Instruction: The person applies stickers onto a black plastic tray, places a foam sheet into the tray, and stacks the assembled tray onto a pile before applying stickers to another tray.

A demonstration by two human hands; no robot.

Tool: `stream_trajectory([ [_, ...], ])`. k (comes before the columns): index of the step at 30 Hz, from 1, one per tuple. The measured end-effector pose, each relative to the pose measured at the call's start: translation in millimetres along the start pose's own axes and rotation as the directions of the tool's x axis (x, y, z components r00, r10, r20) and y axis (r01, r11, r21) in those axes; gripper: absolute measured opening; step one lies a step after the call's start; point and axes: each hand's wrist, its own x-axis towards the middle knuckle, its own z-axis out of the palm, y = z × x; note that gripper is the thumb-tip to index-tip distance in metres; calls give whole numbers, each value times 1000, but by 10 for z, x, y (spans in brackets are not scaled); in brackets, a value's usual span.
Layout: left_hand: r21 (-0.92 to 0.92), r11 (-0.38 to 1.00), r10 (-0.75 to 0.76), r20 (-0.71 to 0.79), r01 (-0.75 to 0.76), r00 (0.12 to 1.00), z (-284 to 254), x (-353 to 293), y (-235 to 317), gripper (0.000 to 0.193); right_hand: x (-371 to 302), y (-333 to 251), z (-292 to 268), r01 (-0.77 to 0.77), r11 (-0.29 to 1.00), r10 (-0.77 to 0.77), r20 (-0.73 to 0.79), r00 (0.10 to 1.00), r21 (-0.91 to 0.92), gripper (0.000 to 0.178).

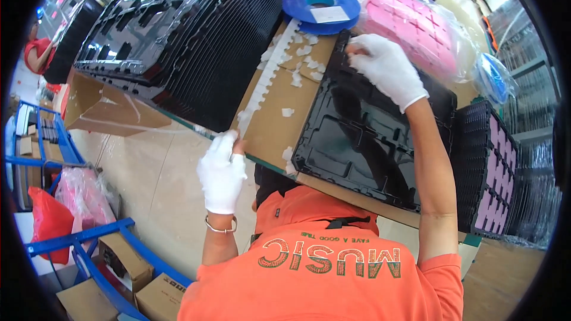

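Note:
My left hand (222, 173), in a white glove, is at the near edge of the table. Its fingers are closed at the lower end of a white scalloped strip (270, 77), which runs away over brown cardboard. My right hand (389, 71), also gloved, is over the far left part of a glossy black moulded tray (348, 137). Those fingers are curled together at the tray's edge; anything between them is too small to make out. Torn white scraps (295, 76) lie between the strip and the tray.
A tall stack of black trays (208, 41) stands at the left. Behind the strip is a blue reel (321, 7). Pink trays in clear plastic (410, 21) lie at the far right, and more black trays with pink inserts (491, 166) stand nearer. Blue racks (107, 235) hold boxes at lower left.

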Motion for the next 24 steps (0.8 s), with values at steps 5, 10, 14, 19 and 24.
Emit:
stream_trajectory([
  [5,-57,998,-42,-32,40,999,24,-98,71,16,-4,-94,642,392,895,-308,340,889,-214,30],
  [10,-96,988,115,-32,-118,993,46,224,279,18,292,18,535,125,987,-111,134,985,-102,25],
  [14,-162,943,286,-54,-291,957,514,1038,513,15,708,946,166,-75,997,75,-175,982,7,28],
  [19,-71,907,411,-62,-415,909,1140,2036,572,13,778,1286,-577,-351,934,354,-291,889,64,29],
  [24,-75,880,469,-20,-469,883,1476,2369,864,10,341,2048,-1410,-405,723,214,-375,902,-560,29],
])
